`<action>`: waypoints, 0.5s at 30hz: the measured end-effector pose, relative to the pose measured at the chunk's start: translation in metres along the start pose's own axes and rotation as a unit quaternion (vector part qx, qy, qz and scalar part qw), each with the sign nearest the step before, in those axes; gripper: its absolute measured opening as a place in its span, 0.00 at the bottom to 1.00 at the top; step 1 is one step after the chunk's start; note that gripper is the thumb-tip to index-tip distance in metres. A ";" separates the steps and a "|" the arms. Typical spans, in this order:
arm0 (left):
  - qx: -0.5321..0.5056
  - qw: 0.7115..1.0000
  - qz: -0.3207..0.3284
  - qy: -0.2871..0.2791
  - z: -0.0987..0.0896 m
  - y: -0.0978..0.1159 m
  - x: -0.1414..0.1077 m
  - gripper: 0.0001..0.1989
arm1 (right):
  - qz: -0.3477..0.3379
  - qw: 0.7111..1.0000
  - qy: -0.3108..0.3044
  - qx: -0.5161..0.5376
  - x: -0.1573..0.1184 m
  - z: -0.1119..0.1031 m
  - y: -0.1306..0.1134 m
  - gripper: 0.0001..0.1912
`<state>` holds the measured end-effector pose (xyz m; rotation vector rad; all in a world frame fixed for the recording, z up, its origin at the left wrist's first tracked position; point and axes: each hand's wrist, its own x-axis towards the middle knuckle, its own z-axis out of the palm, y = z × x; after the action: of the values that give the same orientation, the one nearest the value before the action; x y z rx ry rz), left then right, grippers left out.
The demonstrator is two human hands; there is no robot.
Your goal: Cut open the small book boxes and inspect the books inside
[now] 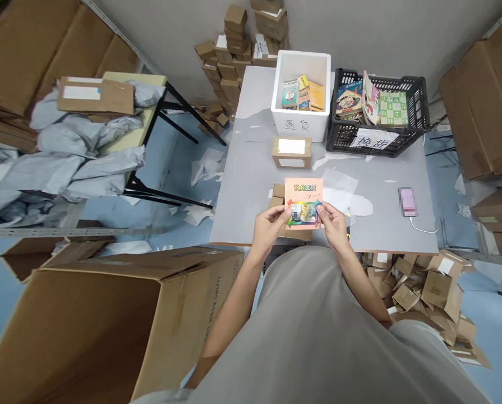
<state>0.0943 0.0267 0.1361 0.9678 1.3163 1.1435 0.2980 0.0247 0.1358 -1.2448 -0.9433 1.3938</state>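
Booklet (303, 194), thin and pink, was held face toward the wearer above the near edge of the tabletop (246, 174); the left hand (268, 225) pinched its left side and the right hand (334, 223) its right, thumbs on the cover. The step in hand looked like checking it over; the next move, I judged, called for one hand to loosen while the other bore it alone. Counted: one booklet, one white bin (318, 128), one black crate (340, 141), one phone (408, 201), one closed carton (291, 152) just before the bin, and at least one part-hidden carton (296, 234) below the booklet. Books in the containers overlapped too much to count.
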 end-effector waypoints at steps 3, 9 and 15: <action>0.029 0.998 0.043 0.033 0.009 0.009 -0.009 0.23 | -0.010 1.000 -0.014 -0.008 0.007 0.001 0.005 0.31; 0.241 0.929 0.279 0.024 0.035 0.029 -0.030 0.09 | 0.039 0.994 -0.093 0.034 0.028 0.021 0.008 0.29; 0.326 0.882 0.341 -0.027 0.048 0.022 -0.034 0.10 | 0.008 0.993 -0.093 0.073 0.034 0.041 0.006 0.28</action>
<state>0.1427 0.0025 0.1672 2.0667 1.3781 1.1701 0.2580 0.0599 0.1302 -1.0284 -0.9411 1.5838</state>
